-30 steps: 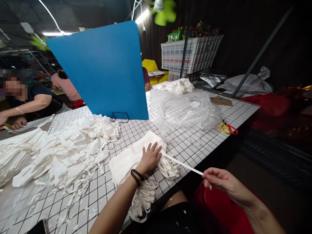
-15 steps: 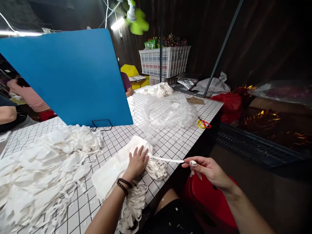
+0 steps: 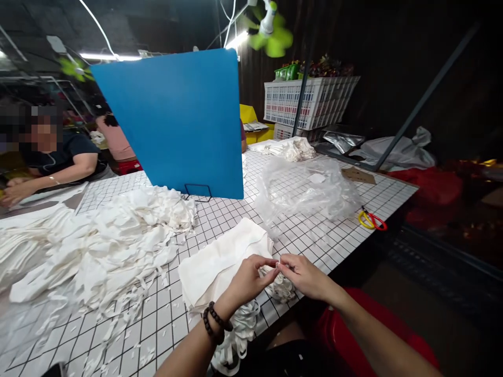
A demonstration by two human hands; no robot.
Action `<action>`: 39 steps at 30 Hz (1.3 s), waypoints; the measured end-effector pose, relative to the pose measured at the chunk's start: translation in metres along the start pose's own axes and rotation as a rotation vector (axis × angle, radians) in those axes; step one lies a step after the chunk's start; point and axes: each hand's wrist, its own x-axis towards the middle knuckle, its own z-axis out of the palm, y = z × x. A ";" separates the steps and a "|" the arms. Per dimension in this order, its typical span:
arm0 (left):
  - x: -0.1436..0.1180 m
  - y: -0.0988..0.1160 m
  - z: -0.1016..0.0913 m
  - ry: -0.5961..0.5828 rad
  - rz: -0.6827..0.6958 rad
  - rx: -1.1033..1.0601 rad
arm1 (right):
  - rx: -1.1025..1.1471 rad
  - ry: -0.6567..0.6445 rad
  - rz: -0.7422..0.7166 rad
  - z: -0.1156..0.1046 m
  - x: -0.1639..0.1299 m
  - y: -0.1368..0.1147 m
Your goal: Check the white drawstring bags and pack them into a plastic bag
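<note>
left hand (image 3: 251,277): I see it pinched shut on the white strap end (image 3: 277,265), thumb and forefinger meeting at the tip, bead bracelet at the wrist
right hand (image 3: 302,276): also pinched on that strap end, fingertips touching the left hand's; I judge both grip one spot so the thin tape can be worked between them
white strap end: held between the two hands, just above the bench edge, rest trails down into the strap bundle
strap bundle (image 3: 280,285): loose coils right under the hands, more spilling off the bench edge below the left wrist
folded white cloth (image 3: 223,259): flat on the bench (image 3: 314,235), just left of and beyond the left hand, close enough to reach
scrap pile (image 3: 110,246): big heap of white pieces well to the left of the left hand
clear plastic bag (image 3: 306,191): crumpled, beyond the right hand
scissors (image 3: 371,220): yellow and red, far right of the right hand near the bench edge
blue board (image 3: 176,120): upright on a wire stand beyond the hands, screens off the seated people
</note>
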 end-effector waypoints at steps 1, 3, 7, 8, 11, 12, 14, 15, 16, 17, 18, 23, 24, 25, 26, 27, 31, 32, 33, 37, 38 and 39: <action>-0.002 -0.002 0.000 0.021 -0.023 -0.030 | 0.010 -0.020 -0.011 0.002 0.003 -0.001; -0.004 -0.009 0.001 0.047 -0.068 -0.100 | 0.038 -0.065 -0.038 0.005 0.007 -0.002; -0.006 -0.025 0.006 0.054 -0.155 -0.208 | 0.056 -0.117 -0.049 0.008 0.012 0.000; -0.007 -0.028 0.007 0.061 -0.177 -0.212 | 0.054 -0.119 -0.031 0.009 0.012 0.002; -0.010 -0.035 0.010 0.054 -0.226 -0.220 | 0.103 -0.101 0.035 0.013 0.013 0.005; -0.011 -0.036 0.010 0.041 -0.230 -0.214 | 0.126 -0.085 0.048 0.015 0.014 0.006; -0.010 -0.040 0.005 0.032 -0.216 -0.157 | 0.164 -0.042 0.062 0.019 0.019 0.010; -0.008 -0.042 0.002 0.053 -0.203 -0.093 | 0.188 -0.016 0.071 0.022 0.023 0.012; -0.005 -0.046 -0.003 0.094 -0.184 -0.006 | 0.231 0.008 0.087 0.025 0.029 0.015; -0.001 -0.050 -0.007 0.149 -0.162 0.096 | 0.303 0.036 0.120 0.029 0.037 0.019; 0.004 -0.055 -0.012 0.208 -0.144 0.201 | 0.391 0.068 0.168 0.033 0.047 0.022; 0.028 -0.076 -0.026 0.176 -0.186 0.483 | 0.633 0.119 0.439 0.051 0.096 0.030; 0.031 -0.078 -0.026 0.145 -0.192 0.490 | 0.640 0.101 0.479 0.052 0.104 0.029; 0.033 -0.079 -0.026 0.126 -0.190 0.491 | 0.655 0.084 0.520 0.054 0.110 0.027; 0.034 -0.079 -0.025 0.121 -0.186 0.490 | 0.672 0.066 0.558 0.054 0.114 0.024; 0.034 -0.080 -0.024 0.121 -0.183 0.491 | 0.691 0.050 0.589 0.054 0.118 0.022; 0.032 -0.085 -0.020 0.153 -0.179 0.483 | 0.758 0.013 0.677 0.052 0.124 0.014; 0.032 -0.087 -0.019 0.164 -0.178 0.479 | 0.771 0.010 0.693 0.052 0.125 0.013; 0.031 -0.089 -0.019 0.174 -0.176 0.475 | 0.784 0.007 0.704 0.052 0.125 0.012; 0.031 -0.094 -0.016 0.205 -0.169 0.467 | 0.835 0.005 0.722 0.054 0.126 0.009; 0.031 -0.095 -0.015 0.211 -0.168 0.467 | 0.847 0.008 0.721 0.055 0.126 0.008; 0.031 -0.095 -0.015 0.216 -0.167 0.468 | 0.857 0.013 0.719 0.056 0.126 0.007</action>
